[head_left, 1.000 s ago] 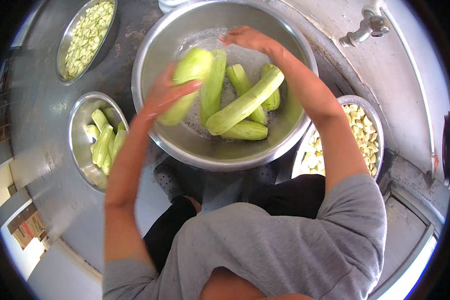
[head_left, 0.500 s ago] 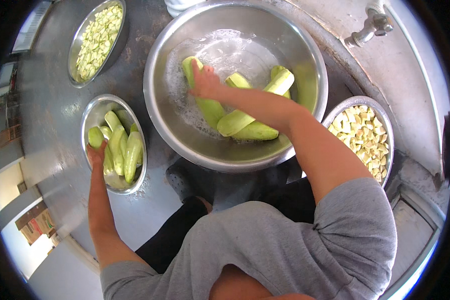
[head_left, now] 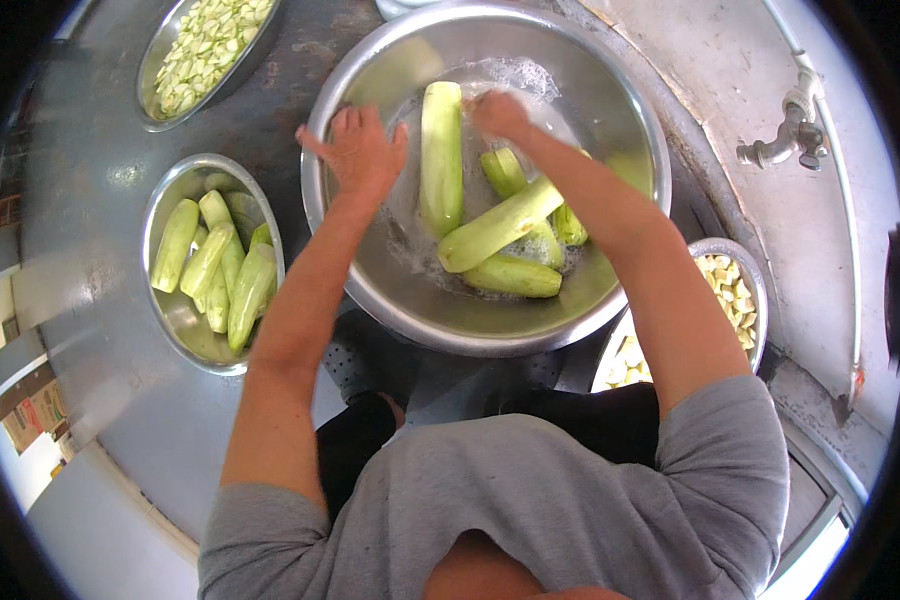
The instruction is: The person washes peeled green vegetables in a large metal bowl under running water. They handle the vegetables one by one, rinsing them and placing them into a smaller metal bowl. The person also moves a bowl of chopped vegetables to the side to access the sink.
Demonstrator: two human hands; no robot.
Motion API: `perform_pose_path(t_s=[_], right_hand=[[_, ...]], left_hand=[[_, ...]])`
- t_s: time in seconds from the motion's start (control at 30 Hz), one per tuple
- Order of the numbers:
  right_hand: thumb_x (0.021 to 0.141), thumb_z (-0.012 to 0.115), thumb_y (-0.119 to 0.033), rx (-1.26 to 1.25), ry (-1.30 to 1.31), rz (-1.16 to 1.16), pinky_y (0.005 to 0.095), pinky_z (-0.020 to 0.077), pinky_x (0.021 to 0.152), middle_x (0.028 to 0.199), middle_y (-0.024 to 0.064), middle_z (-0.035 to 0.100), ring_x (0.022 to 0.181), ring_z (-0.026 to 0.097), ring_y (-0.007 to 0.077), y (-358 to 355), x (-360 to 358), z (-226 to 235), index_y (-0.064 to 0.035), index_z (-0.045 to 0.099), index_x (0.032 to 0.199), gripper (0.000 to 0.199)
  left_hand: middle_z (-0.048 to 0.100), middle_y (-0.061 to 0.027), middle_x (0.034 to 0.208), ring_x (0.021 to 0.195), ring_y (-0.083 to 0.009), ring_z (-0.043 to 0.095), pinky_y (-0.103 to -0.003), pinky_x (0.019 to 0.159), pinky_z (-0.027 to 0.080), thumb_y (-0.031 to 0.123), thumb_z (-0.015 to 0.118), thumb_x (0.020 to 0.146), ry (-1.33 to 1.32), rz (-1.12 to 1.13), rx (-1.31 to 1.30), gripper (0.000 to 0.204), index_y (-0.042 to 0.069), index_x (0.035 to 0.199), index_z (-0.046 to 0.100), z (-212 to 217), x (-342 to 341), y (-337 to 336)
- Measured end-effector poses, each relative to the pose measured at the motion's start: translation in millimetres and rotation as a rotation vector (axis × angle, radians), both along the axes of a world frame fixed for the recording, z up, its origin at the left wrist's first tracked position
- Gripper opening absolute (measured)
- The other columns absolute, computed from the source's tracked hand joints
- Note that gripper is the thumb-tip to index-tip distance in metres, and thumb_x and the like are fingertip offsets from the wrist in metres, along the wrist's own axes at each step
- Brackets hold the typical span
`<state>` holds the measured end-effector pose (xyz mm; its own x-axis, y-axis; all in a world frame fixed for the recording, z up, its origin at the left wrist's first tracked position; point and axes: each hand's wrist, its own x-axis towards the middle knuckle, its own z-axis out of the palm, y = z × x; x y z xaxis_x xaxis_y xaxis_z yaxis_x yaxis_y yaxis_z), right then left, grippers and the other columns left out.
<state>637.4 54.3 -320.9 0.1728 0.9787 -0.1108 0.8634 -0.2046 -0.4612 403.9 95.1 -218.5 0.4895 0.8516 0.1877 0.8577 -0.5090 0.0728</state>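
Observation:
A large steel basin (head_left: 370, 80) holds foamy water and several peeled pale green gourds. My left hand (head_left: 355, 150) rests flat and open on the basin's left inner wall, just left of one long upright gourd (head_left: 441, 150). My right hand (head_left: 498, 114) is curled at the top end of that gourd, touching it. Other gourds (head_left: 497, 225) lie crossed under my right forearm.
A smaller steel bowl (head_left: 175, 320) at my left holds several peeled gourds. A tray of chopped pieces (head_left: 205, 45) sits at the top left. A bowl of pale cut chunks (head_left: 735, 295) stands at my right. A metal tap (head_left: 785, 135) juts from the wall.
My left hand carried a gourd to the left bowl, let it go, and came back to the basin wall. My right hand shifted to the long gourd's top end.

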Motion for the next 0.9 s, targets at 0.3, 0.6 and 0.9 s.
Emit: perform_pose_path(t_s=[0.3, 0.6, 0.9], right_hand=[[0.090, 0.056, -0.026, 0.278, 1.414, -0.340, 0.0380, 0.0518, 0.082, 0.097, 0.0123, 0.064, 0.094, 0.061, 0.0258, -7.8, 35.2, -67.4, 0.0023, 0.059, 0.097, 0.029], [0.073, 0.071, -0.037, 0.034, 0.328, -0.302, 0.0410, 0.0412, 0.093, 0.115, 0.0211, 0.051, 0.109, 0.051, 0.0319, -101.5, -103.7, 75.6, 0.0002, 0.033, 0.136, 0.083], [0.076, 0.067, -0.037, 0.019, 1.681, -0.418, 0.0260, 0.0470, 0.048, 0.108, 0.0200, 0.058, 0.081, 0.059, 0.0221, -136.7, -95.5, 181.0, -0.0023, 0.032, 0.137, 0.077]], left_hand=[[0.055, -0.0237, 0.113, 0.103, -0.0343, 0.055, -0.042, 0.085, 0.045, 0.040, 0.072, 0.074, -0.533, 0.125, -0.760, 0.066, -0.006, 0.116, 0.050, -106.7, 57.3, -26.7], [0.060, -0.0145, 0.099, 0.087, -0.0251, 0.061, -0.037, 0.074, 0.050, 0.027, 0.072, 0.073, -1.503, 0.466, -1.660, 0.056, -0.005, 0.115, 0.052, -37.8, 68.3, 2.5], [0.059, -0.0139, 0.094, 0.089, -0.0280, 0.059, -0.044, 0.083, 0.049, 0.029, 0.058, 0.083, -1.680, -0.141, -1.855, 0.033, 0.002, 0.101, 0.055, 9.1, 95.2, 54.3]])
